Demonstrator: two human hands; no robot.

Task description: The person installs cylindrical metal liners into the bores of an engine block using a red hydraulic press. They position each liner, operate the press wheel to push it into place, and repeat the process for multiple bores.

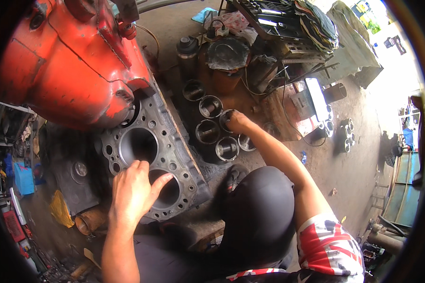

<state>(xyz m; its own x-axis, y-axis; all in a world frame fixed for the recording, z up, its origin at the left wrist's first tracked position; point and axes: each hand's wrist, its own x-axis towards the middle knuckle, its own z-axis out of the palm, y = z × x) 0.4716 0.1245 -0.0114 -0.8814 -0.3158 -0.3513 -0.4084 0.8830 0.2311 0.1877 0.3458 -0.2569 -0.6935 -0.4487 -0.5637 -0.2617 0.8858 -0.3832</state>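
Observation:
An engine block (161,141) with large round cylinder bores lies at my left, its flat deck facing up. My left hand (136,191) rests on the deck between two bores. Its thumb spreads out over the nearer bore and its fingertips reach the rim of the other; it holds nothing. To the right of the block, several pistons stand on the floor with their hollow ends up, among them a near piston (227,149). My right hand (238,123) grips another piston (226,116) in this group by its rim, the fingertips hidden inside.
A big red casting (75,61) overhangs the block's far end. Beyond the pistons stand a dark bottle (188,52), a bucket-like container (227,54) and an open tool case (274,19). More cylindrical parts (347,134) sit farther right. My knee (264,203) is close to the pistons.

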